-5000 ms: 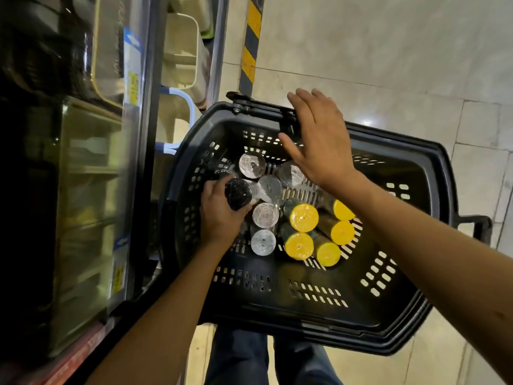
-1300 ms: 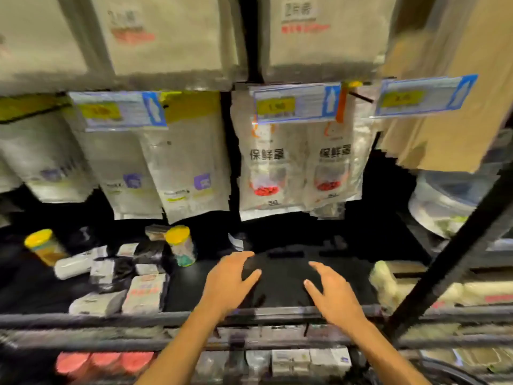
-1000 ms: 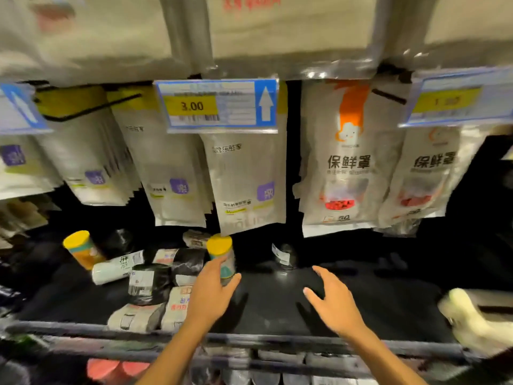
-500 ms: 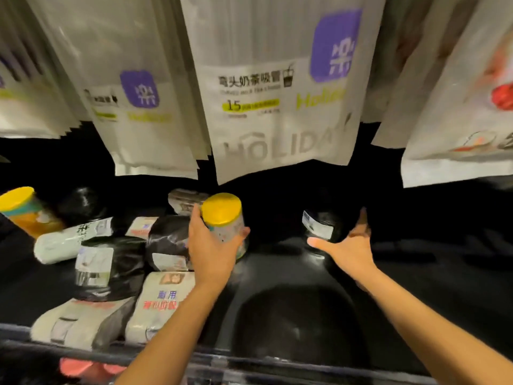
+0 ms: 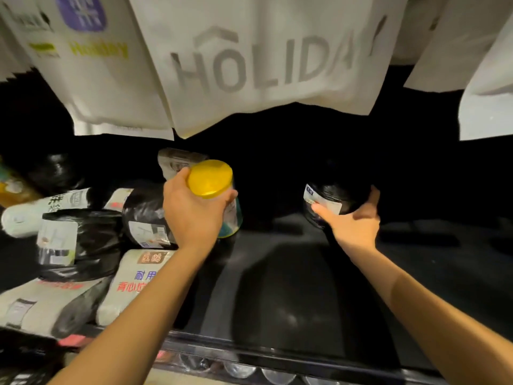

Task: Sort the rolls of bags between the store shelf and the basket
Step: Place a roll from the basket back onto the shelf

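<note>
Both of my arms reach into a dark store shelf. My left hand grips an upright roll with a yellow cap, fingers wrapped round its side. My right hand holds a black roll with a white label standing farther right, thumb at the front and fingers behind it. The basket is out of view.
Several black, white and grey rolls lie piled at the shelf's left. Another yellow-capped roll stands at the far left edge. White packets marked HOLIDAY hang low overhead. The shelf's front rail runs along the bottom.
I have leaned closer to the shelf. My left hand has tightened round the yellow-capped roll, and my right hand has reached on and closed round the black roll.
</note>
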A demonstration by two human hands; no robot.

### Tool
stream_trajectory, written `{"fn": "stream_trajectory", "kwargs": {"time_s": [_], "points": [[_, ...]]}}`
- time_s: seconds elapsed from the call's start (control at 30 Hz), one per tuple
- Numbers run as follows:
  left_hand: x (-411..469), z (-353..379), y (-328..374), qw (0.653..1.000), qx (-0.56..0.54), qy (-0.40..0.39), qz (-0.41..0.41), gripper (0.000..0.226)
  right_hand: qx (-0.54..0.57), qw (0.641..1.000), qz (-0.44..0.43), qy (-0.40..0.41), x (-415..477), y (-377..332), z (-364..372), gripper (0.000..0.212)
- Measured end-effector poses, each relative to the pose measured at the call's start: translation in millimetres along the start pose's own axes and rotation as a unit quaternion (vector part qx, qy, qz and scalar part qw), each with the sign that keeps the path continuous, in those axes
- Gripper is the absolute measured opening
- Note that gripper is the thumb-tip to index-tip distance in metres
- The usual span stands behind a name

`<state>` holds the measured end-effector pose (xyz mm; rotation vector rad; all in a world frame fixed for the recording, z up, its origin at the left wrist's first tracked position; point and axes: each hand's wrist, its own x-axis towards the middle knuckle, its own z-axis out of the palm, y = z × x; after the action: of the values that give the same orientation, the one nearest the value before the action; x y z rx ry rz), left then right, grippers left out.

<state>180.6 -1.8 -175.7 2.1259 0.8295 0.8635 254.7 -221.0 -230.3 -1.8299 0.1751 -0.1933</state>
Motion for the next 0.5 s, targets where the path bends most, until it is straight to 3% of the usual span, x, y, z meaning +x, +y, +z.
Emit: {"fn": "stream_trajectory", "kwargs": {"time_s": [0.27,0.5], "points": [[-35.4,-40.5,23.6,0.994,-0.030,-0.098,-0.032,0.074,-0.029,0.997,0.033,-0.069,-62.8,-34.1,-61.5,0.095],[-82.3,-103.4,66.3,0.973,-0.074,-0.218,-0.001,0.079,-0.011,0.994,0.078,-0.071,-134.8,-86.6,-132.9,0.088]]}}
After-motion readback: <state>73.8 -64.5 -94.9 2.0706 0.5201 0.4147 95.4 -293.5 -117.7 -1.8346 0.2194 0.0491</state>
